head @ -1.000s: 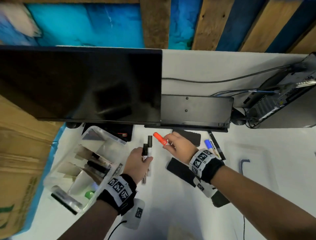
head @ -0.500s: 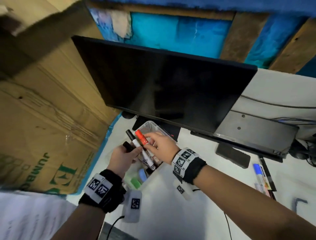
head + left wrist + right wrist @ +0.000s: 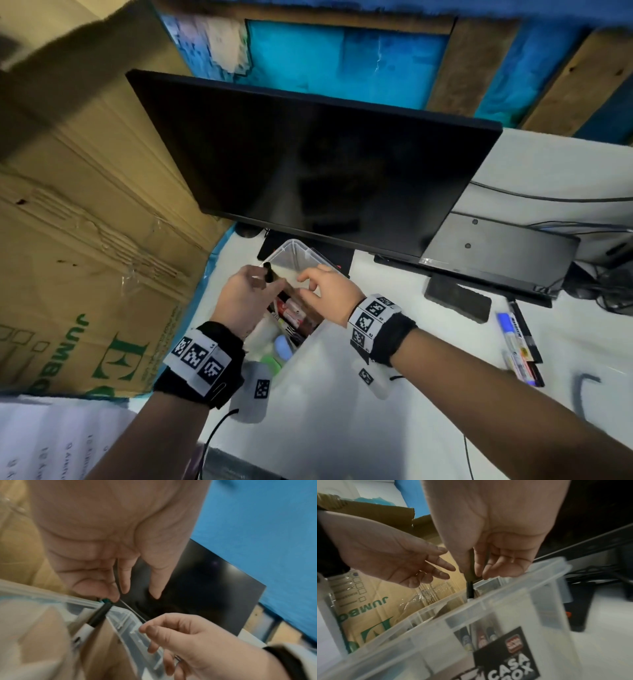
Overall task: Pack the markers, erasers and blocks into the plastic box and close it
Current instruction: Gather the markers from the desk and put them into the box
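Note:
The clear plastic box [image 3: 297, 251] stands open under the monitor, with markers, a blue block [image 3: 284, 346] and a green block [image 3: 271, 360] inside. My left hand [image 3: 262, 279] hovers over its left side and pinches the cap end of a black marker [image 3: 98, 616], which slants down into the box. The cap shows above the rim in the right wrist view [image 3: 470, 591]. My right hand [image 3: 310, 279] hangs over the right rim with fingers relaxed and empty. A red marker [image 3: 288, 307] lies in the box below it. A black eraser [image 3: 457, 302] and several markers [image 3: 518, 337] lie on the table to the right.
A large dark monitor [image 3: 308, 164] overhangs the box from behind. A tall cardboard carton [image 3: 85, 240] walls off the left side. The clear lid with a grey handle [image 3: 587, 385] lies at far right. Cables and a computer sit at the back right.
The right hand has let go of the red marker, which now lies in the box. The left hand has lowered its black marker into the box. The view has settled over the box.

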A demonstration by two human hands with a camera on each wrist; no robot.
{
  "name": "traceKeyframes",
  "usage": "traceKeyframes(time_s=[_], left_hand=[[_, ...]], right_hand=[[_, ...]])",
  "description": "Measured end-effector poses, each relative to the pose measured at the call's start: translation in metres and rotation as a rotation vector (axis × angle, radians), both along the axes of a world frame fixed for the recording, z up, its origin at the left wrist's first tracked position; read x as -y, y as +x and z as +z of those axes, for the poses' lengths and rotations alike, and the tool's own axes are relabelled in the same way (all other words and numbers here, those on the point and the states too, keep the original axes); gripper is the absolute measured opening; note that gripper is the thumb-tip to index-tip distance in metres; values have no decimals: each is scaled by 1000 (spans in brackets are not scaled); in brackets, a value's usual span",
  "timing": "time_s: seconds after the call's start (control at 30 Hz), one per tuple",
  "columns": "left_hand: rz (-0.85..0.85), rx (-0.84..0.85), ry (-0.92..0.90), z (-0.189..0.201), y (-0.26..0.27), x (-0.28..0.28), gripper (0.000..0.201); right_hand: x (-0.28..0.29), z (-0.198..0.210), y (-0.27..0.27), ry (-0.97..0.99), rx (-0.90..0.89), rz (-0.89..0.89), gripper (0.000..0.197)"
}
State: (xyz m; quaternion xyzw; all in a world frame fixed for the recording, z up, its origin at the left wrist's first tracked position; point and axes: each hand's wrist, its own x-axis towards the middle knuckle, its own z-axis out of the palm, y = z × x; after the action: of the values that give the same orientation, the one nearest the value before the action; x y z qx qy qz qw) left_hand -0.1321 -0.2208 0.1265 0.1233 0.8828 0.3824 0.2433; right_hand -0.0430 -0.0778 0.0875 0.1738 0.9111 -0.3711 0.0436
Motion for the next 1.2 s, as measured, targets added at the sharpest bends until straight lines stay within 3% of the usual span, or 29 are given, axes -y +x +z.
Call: traceKeyframes(time_s=[0.1, 0.27, 0.47, 0.6, 0.77, 0.9, 1.03, 1.2], left_hand=[[-72, -63, -11, 7, 13, -17, 40], [-44, -223, -244, -11, -13, -31, 49], [-51, -244, -215, -29, -33, -27, 16], [-93, -300, -188, -20, -31, -24, 9], [-107, -329, -117, -2, -22, -10, 16], [-146, -311, -220, 0, -3, -13, 42], [-294, -299, -54, 12, 39, -65, 32], [-512, -19, 120, -6, 126, -167, 33]], right_hand=[[-17, -1, 25, -25, -9, -94, 27], [-51, -6, 78, 11, 14, -184, 28], [-62, -9, 96, 21, 62, -182, 31], [-58, -10, 86, 22, 46, -162, 33], [-53, -14, 81, -14, -13, -169, 39], [-62, -15, 102, -10, -29, -242, 38], [-91, -22, 157, 13, -6, -410, 37], [-140, -42, 246, 70, 135, -692, 42]])
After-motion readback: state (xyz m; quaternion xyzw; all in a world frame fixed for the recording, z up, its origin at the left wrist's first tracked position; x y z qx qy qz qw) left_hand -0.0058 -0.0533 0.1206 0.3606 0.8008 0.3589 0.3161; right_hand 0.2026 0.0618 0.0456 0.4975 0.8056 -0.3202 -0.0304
